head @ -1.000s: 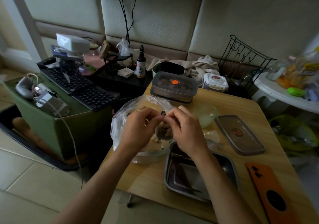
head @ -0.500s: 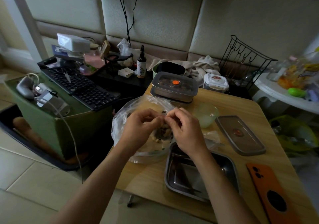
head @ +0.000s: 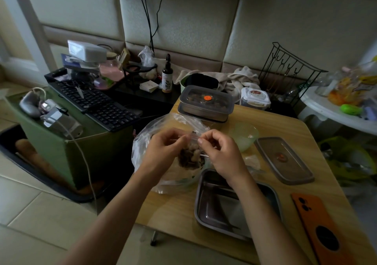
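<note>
Wooden table [head: 285, 125]: plastic bag [head: 142, 148], tray [head: 224, 209], lid [head: 285, 160], phone [head: 320, 230]

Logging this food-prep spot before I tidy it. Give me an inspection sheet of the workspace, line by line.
Surface: wooden table, dimly lit.
Job's things: small bag of dark food above a big bag; empty steel tray in front.
Clutter: lid, closed container, green bowl, orange phone.
Grip: left hand and right hand both pinch the small bag's top.
Cables: black cables hang down the wall; white cord trails over the green box.
Surroundings: keyboard, wire rack, tiled floor.

Dim, soft light, perhaps from the left; wide-angle bending and blur toward the edges.
</note>
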### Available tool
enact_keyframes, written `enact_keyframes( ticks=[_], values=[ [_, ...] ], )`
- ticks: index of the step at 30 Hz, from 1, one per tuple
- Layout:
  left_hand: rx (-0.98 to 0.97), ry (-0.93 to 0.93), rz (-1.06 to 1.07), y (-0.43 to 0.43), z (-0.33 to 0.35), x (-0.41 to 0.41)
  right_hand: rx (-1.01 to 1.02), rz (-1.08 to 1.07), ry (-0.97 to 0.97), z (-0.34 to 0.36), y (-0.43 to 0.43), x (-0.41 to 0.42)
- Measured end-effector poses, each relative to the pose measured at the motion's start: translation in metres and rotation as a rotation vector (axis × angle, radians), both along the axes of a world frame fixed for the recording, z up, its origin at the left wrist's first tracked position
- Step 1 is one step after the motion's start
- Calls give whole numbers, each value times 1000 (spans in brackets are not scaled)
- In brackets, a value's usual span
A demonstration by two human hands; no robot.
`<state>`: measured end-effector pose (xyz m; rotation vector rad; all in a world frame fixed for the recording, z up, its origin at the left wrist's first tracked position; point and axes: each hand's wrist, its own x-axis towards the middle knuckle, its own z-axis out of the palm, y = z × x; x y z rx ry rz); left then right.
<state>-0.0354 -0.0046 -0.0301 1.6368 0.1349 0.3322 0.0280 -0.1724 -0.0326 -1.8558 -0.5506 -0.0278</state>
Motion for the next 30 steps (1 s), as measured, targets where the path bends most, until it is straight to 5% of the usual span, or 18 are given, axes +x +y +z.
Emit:
enact_keyframes(
  ticks=[13,21,26,30],
  values=[
    [152,-17,-4,-4,0,-1,-83,-49,-183,6,-1,-6],
    [123,-33,-13,-9,3,-4,-17,22,-81,8,-3,-7],
    [-110,-80,-204,-19,13,-13,46,-45,-66,11,-12,-10],
    [19,-163,-251,-29,10,-19,-10,-58,-193,16,-27,-19]
  ],
)
